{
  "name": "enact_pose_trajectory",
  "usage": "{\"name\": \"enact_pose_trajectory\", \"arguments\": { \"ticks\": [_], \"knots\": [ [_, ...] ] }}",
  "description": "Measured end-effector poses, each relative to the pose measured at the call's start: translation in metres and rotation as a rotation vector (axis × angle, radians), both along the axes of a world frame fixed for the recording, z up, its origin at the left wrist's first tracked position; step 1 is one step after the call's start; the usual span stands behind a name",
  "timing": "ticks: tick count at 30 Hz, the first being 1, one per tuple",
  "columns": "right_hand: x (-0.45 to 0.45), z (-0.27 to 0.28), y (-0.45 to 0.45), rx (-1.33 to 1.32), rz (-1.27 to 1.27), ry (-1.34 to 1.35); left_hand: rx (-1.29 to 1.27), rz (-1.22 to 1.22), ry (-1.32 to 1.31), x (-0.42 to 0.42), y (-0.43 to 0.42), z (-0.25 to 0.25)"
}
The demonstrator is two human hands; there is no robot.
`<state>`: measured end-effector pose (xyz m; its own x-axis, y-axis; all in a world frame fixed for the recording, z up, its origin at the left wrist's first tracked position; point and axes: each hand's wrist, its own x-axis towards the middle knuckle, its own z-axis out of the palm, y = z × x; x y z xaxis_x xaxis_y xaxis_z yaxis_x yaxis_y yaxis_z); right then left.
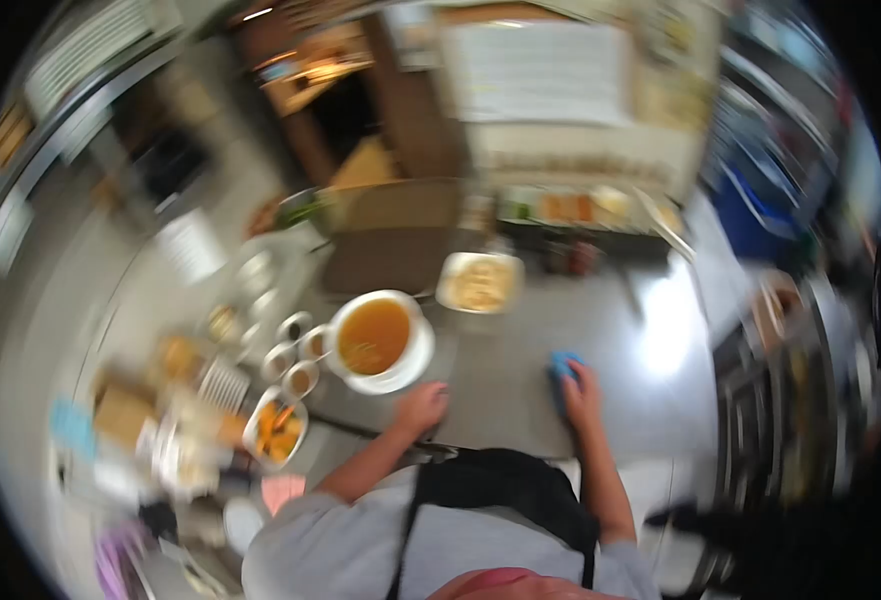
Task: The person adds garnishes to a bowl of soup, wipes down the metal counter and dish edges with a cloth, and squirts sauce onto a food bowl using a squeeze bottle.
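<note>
On the steel counter (500, 390), my right hand (581, 393) is closed on a blue cloth (564, 368). My left hand (422, 406) rests at the counter's front edge with its fingers curled; whether it holds anything is hidden. Just beyond it stands a white bowl of orange-brown soup (374, 338) on a white plate (418, 362). Farther back, between my hands, is a white bowl of pale food (480, 283). Small cups of sauce (301, 379) sit left of the soup, near a white dish of orange pieces (278, 432).
A tray of ingredients (565, 208) with a utensil (665, 228) lies along the back of the counter. A brown board (385, 240) is behind the soup. Containers and a cardboard box (125, 413) crowd the left. At the right are a blue bin (755, 205) and dark shelving.
</note>
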<state>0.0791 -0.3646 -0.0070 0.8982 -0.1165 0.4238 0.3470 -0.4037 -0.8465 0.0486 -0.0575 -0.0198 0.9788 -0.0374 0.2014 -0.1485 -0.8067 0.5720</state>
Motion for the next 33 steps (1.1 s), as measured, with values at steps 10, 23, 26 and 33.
{"name": "enact_pose_trajectory", "arguments": {
  "ticks": [10, 23, 26, 33],
  "knots": [
    [0.001, -0.005, 0.000, 0.062, 0.078, 0.006, 0.061, 0.027, -0.072, -0.010, -0.001, 0.013],
    [-0.002, -0.007, -0.001, 0.082, 0.093, 0.073, 0.064, 0.044, -0.057, -0.012, -0.001, 0.019],
    [-0.002, -0.004, -0.002, 0.021, 0.107, 0.035, 0.067, 0.063, -0.015, -0.014, -0.001, 0.018],
    [0.003, -0.004, -0.003, 0.024, 0.144, 0.092, -0.134, 0.115, 0.160, -0.033, -0.003, 0.026]
  ]
}}
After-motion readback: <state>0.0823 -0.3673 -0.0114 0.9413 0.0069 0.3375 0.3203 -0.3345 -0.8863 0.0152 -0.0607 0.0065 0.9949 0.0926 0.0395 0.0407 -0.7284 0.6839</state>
